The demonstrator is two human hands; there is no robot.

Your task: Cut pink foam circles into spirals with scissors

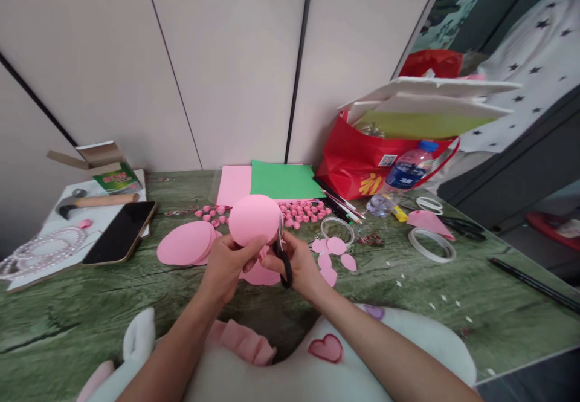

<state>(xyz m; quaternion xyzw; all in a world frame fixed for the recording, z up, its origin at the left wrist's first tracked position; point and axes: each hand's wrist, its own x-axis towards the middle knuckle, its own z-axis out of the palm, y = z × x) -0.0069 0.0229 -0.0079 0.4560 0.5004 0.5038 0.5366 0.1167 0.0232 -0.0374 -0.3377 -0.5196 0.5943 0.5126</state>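
Observation:
A round pink paper disc (254, 219) is pinched in my left hand (235, 263), held up off the table. My right hand (295, 262) grips a pair of scissors (286, 266) by the dark handles, and the blades stand at the disc's right edge. Behind the disc lie many small pink rolled paper pieces (303, 211). More pink discs (185, 242) are stacked to the left, and other pink paper (261, 275) lies under my hands. Small pink paper cut-outs (336, 245) rest to the right of my right hand.
Green sheets (285, 178) lie at the back. On the left are a hammer (104, 201), a phone (121, 233) and pearl strings (43, 249). A red bag (348, 160), a plastic bottle (403, 175), tape rolls (431, 245) and black pens (534, 282) are on the right.

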